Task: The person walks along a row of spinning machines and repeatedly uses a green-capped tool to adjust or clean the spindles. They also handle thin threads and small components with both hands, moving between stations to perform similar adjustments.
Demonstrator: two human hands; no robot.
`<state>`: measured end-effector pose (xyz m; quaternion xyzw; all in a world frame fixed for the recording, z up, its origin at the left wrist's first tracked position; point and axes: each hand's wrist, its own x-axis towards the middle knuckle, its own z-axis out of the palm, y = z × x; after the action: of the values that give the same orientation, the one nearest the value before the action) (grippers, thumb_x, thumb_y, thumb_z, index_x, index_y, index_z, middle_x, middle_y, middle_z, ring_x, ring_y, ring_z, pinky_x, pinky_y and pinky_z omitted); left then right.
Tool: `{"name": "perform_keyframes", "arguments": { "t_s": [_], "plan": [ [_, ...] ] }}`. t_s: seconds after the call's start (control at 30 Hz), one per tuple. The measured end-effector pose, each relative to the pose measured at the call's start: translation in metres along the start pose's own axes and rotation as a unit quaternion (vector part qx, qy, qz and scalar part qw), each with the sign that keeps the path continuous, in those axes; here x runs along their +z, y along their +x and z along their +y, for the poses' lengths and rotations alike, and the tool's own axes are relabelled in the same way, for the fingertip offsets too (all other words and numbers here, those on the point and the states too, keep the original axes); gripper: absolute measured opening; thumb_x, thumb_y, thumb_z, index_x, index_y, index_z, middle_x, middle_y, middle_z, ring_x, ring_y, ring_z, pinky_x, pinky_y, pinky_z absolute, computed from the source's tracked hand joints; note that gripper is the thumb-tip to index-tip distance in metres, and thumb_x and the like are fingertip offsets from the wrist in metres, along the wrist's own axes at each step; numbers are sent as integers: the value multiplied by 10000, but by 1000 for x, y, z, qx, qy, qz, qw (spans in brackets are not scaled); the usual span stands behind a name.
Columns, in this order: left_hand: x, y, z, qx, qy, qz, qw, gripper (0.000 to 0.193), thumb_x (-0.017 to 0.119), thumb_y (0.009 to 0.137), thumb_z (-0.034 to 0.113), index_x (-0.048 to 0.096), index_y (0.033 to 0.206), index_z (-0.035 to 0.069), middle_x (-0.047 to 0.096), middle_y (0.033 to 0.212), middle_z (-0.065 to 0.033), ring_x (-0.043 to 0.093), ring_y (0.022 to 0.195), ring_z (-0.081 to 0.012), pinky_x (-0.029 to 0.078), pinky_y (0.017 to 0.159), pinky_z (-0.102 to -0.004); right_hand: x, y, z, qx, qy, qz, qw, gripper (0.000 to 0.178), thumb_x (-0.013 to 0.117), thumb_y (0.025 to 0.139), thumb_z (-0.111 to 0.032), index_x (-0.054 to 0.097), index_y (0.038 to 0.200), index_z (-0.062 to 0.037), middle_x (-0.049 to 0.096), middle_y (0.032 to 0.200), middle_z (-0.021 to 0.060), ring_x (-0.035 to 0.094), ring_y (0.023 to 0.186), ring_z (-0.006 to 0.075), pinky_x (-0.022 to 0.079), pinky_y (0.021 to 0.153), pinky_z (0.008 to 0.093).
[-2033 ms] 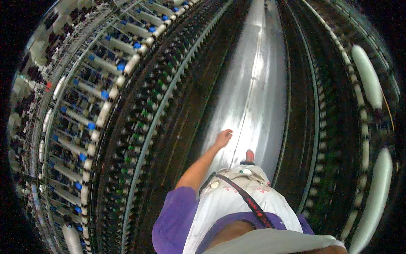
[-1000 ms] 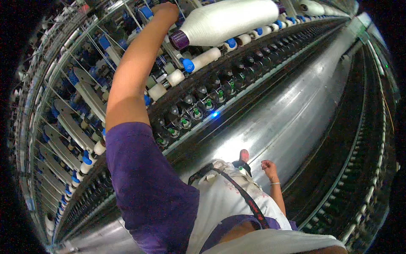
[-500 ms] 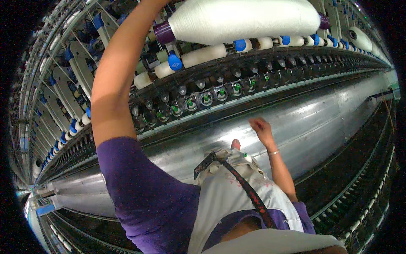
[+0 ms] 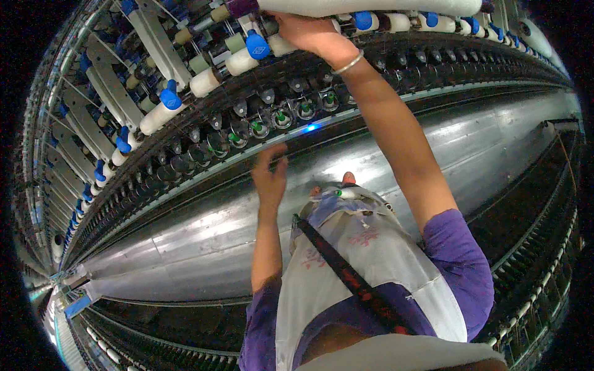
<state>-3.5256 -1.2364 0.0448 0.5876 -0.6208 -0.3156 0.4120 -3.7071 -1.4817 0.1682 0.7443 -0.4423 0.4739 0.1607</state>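
Observation:
My right hand (image 4: 312, 36) reaches up to the row of white rollers on a spinning frame, just below a large bobbin of white yarn (image 4: 371, 6) with purple tube ends. Its fingertips are partly lost among the rollers and dark parts, so what they grip, if anything, is hidden. Lower down, my left hand (image 4: 270, 176) hovers in front of the machine's front rail, slightly blurred, its thumb and fingers apart and nothing visible in it. Close above it stand several spindles with green tops (image 4: 257, 128).
Blue clips (image 4: 257, 45) sit between the white rollers (image 4: 162, 117). A small blue light (image 4: 311, 128) glows on the rail. Shiny metal flooring (image 4: 204, 253) runs along the aisle, with another machine row (image 4: 526, 309) behind me. A small green-tipped tube (image 4: 348, 193) pokes from my apron pocket.
My left hand has come down from the big bobbin at the top to below the rail. My right hand has risen from low down to the rollers. The view has shifted, with the bobbin higher.

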Motion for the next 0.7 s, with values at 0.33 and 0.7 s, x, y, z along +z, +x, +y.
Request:
{"name": "perform_keyframes", "arguments": {
  "t_s": [0.33, 0.7],
  "plan": [
    [35, -119, -145, -171, -67, -333, 925, 306, 641, 809, 85, 603, 1112, 90, 698, 941, -93, 682, 883, -214, 528, 803, -341, 55, -1, 45, -59, -139, -178, 972, 295, 513, 823, -169, 630, 1078, -79, 631, 1123, 176, 549, 1060, 351, 389, 979, 481],
    [10, -114, -117, -234, -65, -517, 821, 338, 572, 917, 236, 607, 1221, 90, 671, 1072, -68, 618, 1011, -188, 450, 946, -321, 10, 1, 15, 12, -31, -98, 995, 443, 531, 786, -183, 592, 1208, -65, 568, 1255, 205, 477, 1196, 424, 340, 1037, 510]
  ]
}}
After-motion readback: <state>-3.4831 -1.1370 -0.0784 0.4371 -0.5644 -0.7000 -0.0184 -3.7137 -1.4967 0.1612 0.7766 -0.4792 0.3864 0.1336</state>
